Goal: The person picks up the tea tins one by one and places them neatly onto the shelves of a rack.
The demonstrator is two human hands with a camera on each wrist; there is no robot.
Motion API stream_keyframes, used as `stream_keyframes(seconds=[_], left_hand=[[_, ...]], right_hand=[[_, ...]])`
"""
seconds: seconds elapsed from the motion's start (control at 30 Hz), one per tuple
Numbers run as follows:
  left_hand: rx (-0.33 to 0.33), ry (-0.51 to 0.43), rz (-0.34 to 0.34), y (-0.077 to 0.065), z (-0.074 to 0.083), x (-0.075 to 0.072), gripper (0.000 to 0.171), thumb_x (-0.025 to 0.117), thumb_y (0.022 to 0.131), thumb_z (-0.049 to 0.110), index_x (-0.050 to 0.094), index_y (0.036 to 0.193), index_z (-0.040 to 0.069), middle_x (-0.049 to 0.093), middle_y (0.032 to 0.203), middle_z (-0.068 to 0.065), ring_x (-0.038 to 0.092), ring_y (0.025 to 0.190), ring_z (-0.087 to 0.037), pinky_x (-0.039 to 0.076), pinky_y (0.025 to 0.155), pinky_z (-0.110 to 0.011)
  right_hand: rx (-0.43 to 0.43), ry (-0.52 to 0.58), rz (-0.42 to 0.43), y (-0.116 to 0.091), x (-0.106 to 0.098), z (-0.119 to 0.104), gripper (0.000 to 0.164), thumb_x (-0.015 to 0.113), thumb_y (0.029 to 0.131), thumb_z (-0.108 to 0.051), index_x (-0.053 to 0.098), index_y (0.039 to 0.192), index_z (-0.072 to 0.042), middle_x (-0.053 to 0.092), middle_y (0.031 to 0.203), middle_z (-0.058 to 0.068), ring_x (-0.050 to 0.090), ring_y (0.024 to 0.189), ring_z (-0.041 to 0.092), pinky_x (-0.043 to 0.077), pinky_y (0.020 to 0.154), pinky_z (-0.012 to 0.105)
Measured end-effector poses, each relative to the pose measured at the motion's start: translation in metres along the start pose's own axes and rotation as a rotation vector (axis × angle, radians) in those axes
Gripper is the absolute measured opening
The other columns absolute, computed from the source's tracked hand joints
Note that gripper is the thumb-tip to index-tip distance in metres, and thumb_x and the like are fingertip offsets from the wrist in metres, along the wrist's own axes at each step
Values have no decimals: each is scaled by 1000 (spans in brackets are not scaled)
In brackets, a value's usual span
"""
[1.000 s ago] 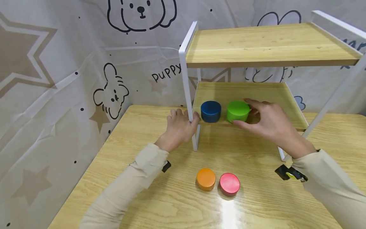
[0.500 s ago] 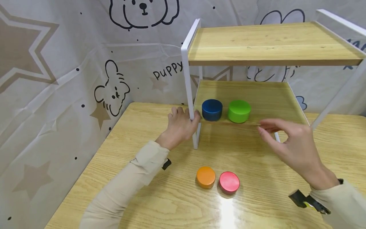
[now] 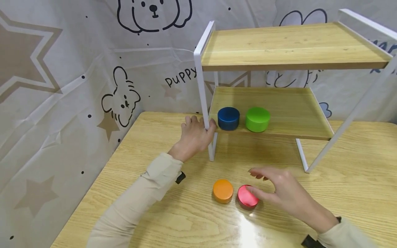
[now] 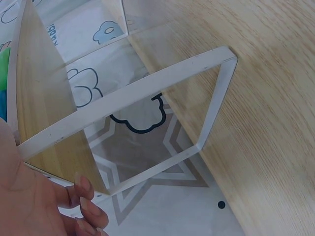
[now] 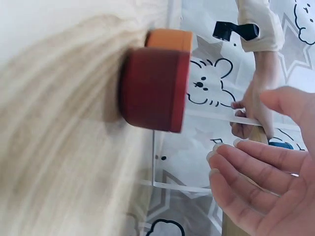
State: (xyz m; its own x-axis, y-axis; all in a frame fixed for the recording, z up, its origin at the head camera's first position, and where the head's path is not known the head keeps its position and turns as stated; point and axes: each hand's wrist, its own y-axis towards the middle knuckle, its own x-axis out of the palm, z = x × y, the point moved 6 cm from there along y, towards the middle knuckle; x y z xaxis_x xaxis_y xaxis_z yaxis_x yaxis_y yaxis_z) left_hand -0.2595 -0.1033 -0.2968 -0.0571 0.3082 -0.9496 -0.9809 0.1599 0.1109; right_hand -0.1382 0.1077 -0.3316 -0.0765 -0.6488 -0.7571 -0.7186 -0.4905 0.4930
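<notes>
A two-tier shelf with wooden boards and a white frame [image 3: 201, 89] stands on the table. My left hand [image 3: 194, 137] grips its left front post, with thumb and fingers around the frame. On the lower board, a blue round block [image 3: 228, 119] sits beside a green round block [image 3: 258, 120]. My right hand [image 3: 286, 193] hovers over the pinkish-red round block [image 3: 247, 197] on the table, thumb and fingers parted and holding nothing. In the right wrist view that red block [image 5: 152, 89] stands apart from the fingers. Left of it lies an orange round block [image 3: 223, 191].
The upper board [image 3: 288, 44] overhangs the lower one. A white post [image 3: 350, 117] slants down at the shelf's right front. Behind the wooden table [image 3: 149, 213] hangs a printed cloth [image 3: 77, 103] with cartoon animals and stars.
My right hand has let go of the green block on the lower board, drawn back to the right, then come down to the red block. The left hand has stayed on the post.
</notes>
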Motion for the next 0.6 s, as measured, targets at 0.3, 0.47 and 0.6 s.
stream_keyframes(seconds=[0.3,0.47,0.6], left_hand=[[-5,2,11,0,0,-1,49,14,99,39,46,79,8,43,84,-14,34,87,-33,28,66,-39],[-6,8,15,0,1,-1,49,14,99,39,46,79,9,43,83,-14,34,86,-32,28,66,-39],[-6,11,20,0,1,0,48,15,99,39,45,78,9,42,82,-13,35,86,-32,28,66,-39]], right_hand=[[58,-24,-174,-12,18,1,54,78,77,-40,65,118,-7,68,114,0,66,99,20,54,81,38],[90,-41,-237,-15,25,1,60,73,78,-51,65,120,-9,67,115,-1,64,102,18,54,82,37],[86,-21,-257,-15,29,0,59,76,77,-47,65,119,-8,67,114,1,65,98,17,54,77,32]])
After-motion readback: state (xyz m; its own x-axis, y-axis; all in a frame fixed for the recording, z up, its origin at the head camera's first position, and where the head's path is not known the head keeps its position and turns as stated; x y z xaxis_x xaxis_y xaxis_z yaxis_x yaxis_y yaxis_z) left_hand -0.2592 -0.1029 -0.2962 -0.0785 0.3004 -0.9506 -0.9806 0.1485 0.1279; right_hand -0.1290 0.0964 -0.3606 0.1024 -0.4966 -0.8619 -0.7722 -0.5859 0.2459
